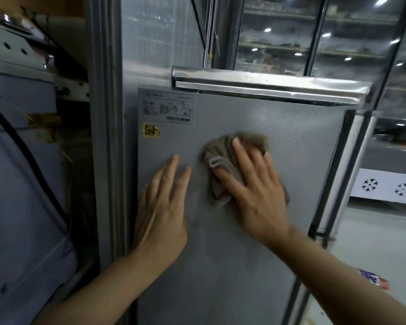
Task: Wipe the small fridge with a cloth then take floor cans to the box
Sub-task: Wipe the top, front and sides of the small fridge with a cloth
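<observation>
- I see the small fridge (232, 231) filling the middle of my view, its grey textured panel facing me and running down past the lower edge
- The cloth (223, 160), a crumpled brownish rag, lies flat against that panel a little above its middle and right of centre
- My right hand (256, 191) presses the cloth onto the panel with its fingers (238, 151) straight and slightly spread; cloth shows beyond the fingertips and at both sides of the palm
- My left hand (162, 212) rests flat on the bare panel just left of the cloth, not touching it, fingers straight and close together, holding nothing
- A grey printed label (165, 106) sits at the panel's upper left, with a small yellow code sticker (151, 130) just beneath it
- A shiny metal handle (267, 86) runs across the top edge of the panel
- Behind and to the right stand glass doors (326, 38) reflecting ceiling lights, and lower right is a white panel with snowflake marks (387, 187)
- A crumpled colourful wrapper (373, 279) lies on the pale floor (366, 231) at the lower right, partly behind my right forearm
- To the left is a grey cabinet (21, 184) with a black cable (28, 148) across it
</observation>
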`<act>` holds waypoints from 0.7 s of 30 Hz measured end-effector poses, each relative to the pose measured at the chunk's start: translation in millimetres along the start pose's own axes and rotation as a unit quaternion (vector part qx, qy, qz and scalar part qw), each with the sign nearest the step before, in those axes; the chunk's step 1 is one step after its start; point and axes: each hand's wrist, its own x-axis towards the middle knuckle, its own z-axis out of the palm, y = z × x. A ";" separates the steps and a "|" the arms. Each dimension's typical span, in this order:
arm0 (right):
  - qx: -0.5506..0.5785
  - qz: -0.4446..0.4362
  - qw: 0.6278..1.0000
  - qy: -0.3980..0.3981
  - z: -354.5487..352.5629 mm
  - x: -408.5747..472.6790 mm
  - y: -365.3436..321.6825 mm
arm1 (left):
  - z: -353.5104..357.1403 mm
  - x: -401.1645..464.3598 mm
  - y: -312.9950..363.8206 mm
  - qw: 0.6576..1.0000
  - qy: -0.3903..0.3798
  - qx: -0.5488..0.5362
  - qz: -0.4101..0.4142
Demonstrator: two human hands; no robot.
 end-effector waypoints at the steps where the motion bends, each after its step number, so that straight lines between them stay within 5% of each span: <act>1: 0.007 -0.017 1.000 -0.022 4.4 -17.8 -7.1 | 2.2 0.5 2.7 1.000 -0.005 0.003 -0.004; 5: -0.008 -0.147 0.980 -0.130 5.9 -80.8 -13.7 | 1.4 0.0 8.4 0.999 -0.020 0.033 -0.007; 8: -0.017 -0.195 0.971 -0.134 -8.0 -74.9 2.8 | -1.2 -0.9 13.8 0.998 -0.031 0.047 0.007; 15: -0.053 0.046 0.995 0.065 -30.1 -32.2 57.4 | 22.2 -4.2 34.5 0.997 -0.028 0.061 0.049; 21: -0.068 0.025 0.992 -0.102 -7.1 -151.6 2.6 | 36.5 -8.4 44.7 0.997 -0.011 0.070 0.035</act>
